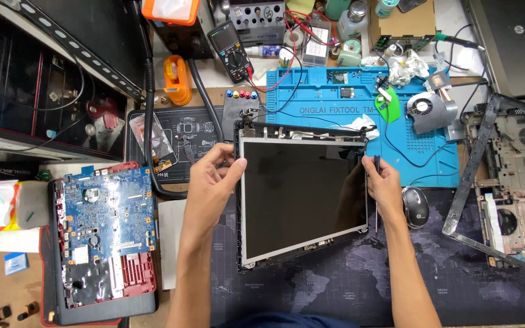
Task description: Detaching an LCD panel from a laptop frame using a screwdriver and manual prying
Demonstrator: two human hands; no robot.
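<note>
A bare laptop display panel (302, 197) with a dark screen and metal frame lies in its black lid on the dark desk mat (335, 285). My left hand (214, 182) grips the panel's upper left edge with thumb and fingers. My right hand (384, 188) rests at the panel's right edge and holds a thin screwdriver (377, 194) upright, its blue-black handle above the fingers and its shaft pointing down along the frame.
A blue circuit board (107, 212) sits on a red laptop base at left. A blue repair mat (347, 103), a multimeter (232, 51), a cooling fan (426, 109) and a mouse (416, 206) lie behind and right. A stripped laptop chassis (511, 182) stands at far right.
</note>
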